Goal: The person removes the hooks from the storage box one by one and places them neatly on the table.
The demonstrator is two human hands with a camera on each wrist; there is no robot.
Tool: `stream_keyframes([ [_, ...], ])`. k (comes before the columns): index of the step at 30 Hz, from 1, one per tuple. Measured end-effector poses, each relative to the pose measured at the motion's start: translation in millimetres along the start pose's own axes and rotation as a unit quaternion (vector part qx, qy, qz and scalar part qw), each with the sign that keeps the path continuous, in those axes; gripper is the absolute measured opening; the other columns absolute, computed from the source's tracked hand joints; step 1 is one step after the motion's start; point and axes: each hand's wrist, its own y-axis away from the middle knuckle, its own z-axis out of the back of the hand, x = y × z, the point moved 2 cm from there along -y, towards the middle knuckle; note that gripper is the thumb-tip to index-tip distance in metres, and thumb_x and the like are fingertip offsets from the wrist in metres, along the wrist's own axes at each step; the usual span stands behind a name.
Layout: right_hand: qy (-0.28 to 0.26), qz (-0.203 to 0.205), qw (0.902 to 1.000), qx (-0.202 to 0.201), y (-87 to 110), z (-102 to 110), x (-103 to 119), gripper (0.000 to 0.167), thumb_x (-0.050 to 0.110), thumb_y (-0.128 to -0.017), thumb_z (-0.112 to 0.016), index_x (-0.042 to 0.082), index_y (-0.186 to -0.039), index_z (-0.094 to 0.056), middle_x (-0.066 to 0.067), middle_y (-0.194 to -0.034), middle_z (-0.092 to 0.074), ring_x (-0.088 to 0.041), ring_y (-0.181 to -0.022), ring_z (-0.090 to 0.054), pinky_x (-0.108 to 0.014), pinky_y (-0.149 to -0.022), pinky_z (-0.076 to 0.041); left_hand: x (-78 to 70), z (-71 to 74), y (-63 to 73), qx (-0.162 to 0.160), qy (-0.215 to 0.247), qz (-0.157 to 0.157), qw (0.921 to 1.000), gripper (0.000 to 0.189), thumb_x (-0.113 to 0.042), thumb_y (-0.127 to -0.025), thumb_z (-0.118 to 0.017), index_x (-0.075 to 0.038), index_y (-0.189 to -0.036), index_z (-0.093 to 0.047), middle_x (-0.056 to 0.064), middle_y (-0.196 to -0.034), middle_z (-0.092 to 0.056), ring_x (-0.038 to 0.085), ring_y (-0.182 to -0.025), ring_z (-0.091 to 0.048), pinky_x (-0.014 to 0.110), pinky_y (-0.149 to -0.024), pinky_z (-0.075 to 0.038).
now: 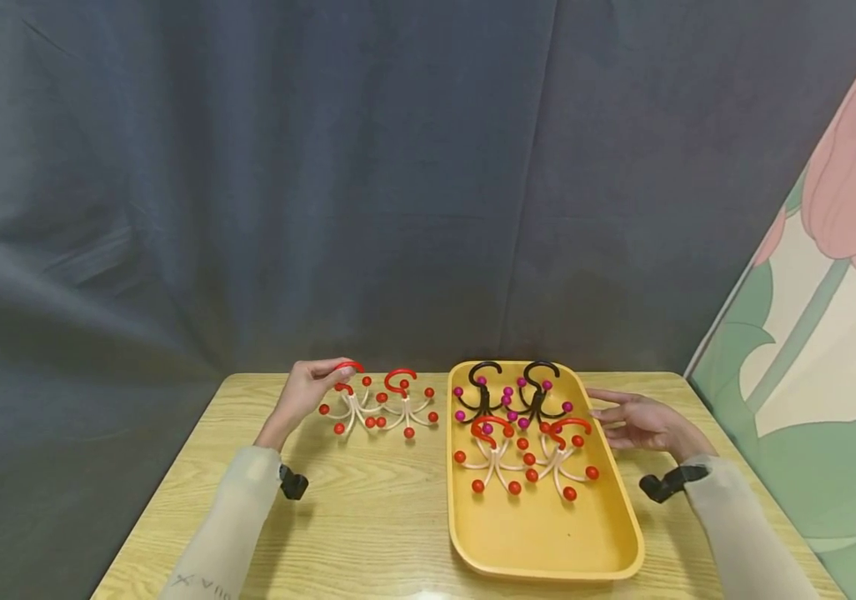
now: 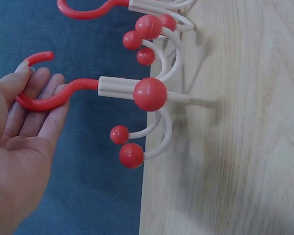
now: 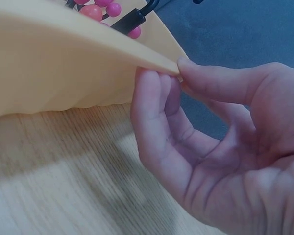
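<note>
The red-hooked rack hangs just below and to the right of the left hand, its long axis running from the hook at the fingers down through the white stem to the ball-tipped arms over the counter. The left fingers pinch the hook's curve; whether the stem's foot is touching the counter is hard to tell. Just beside it, to the right, a second rack of the same colours sits between that hand and the yellow tray — so the tray lies beyond it. The right hand is nearer the tray and grips its right rim, thumb above, fingertips beneath. Inside are four racks: two black racks with magenta balls at the far end, and two red-and-white racks nearer the middle.
</note>
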Motion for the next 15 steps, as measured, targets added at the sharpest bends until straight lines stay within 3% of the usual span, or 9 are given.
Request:
stream_keyframes([
  [6,-0.004,-0.005,1.0000,-0.001,-0.2,-0.4,-1.0,0.070,0.013,-0.109,-0.057,0.016,-0.169,-0.021,-0.004,-0.117,-0.076,-0.017,-0.088,-0.077,-0.033,-0.081,-0.065,5.0,-2.8,0.1,0.017,-0.001,0.001,0.9999,0.036,-0.036,-0.100,-0.074,-0.016,-0.129,-0.077,0.011,-0.128,-0.077,0.033,-0.117,-0.073,0.061,-0.108,-0.051],
  [13,-0.006,-0.002,1.0000,-0.004,0.8,-1.5,0.0,0.064,0.013,-0.109,-0.055,0.019,-0.168,-0.029,-0.003,-0.116,-0.076,-0.016,-0.089,-0.077,-0.032,-0.081,-0.065,4.3,-2.9,-2.9,0.022,-0.033,-0.022,0.9990,0.031,-0.029,-0.102,-0.071,-0.014,-0.128,-0.077,0.012,-0.124,-0.078,0.035,-0.110,-0.075,0.047,-0.093,-0.059],
  [15,-0.011,-0.003,0.9999,-0.004,1.2,-1.3,-0.1,0.063,0.012,-0.109,-0.055,0.020,-0.167,-0.031,-0.003,-0.117,-0.076,-0.016,-0.090,-0.077,-0.032,-0.082,-0.065,5.3,-2.0,-4.2,0.023,-0.041,-0.024,0.9986,0.032,-0.030,-0.102,-0.071,-0.014,-0.129,-0.077,0.012,-0.125,-0.078,0.032,-0.110,-0.076,0.047,-0.095,-0.059],
])
